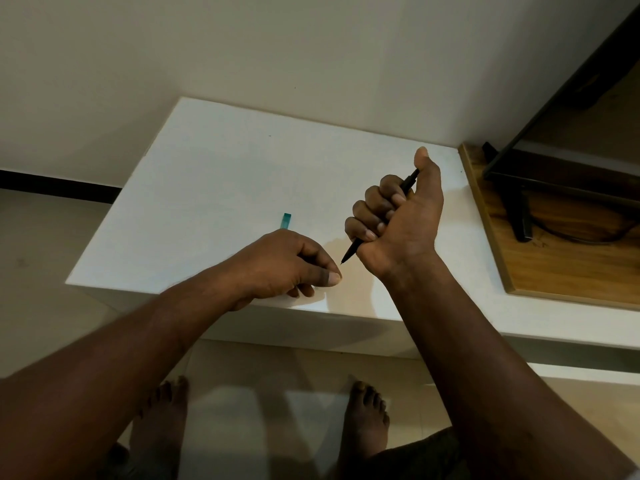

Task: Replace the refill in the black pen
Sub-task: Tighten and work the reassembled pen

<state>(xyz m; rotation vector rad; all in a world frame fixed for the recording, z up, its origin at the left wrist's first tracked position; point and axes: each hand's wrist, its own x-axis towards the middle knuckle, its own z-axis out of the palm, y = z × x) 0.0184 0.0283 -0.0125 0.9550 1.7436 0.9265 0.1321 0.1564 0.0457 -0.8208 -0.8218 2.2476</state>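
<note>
Black pen (353, 251) fisted in rt hand (398, 220), tip down.

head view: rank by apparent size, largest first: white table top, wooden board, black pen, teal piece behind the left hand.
1. White table top: largest.
2. Wooden board: cut off by the frame edge, so only partly seen.
3. Black pen: mostly hidden in the right hand.
4. Teal piece: partly behind the left hand, so 3 versus 4 is unsure.

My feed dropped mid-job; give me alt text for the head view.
The right hand grips the black pen in a fist above the white table, tip pointing down-left toward the left hand, whose thumb and forefinger are pinched together. A teal object lies on the table behind the left hand.
</note>
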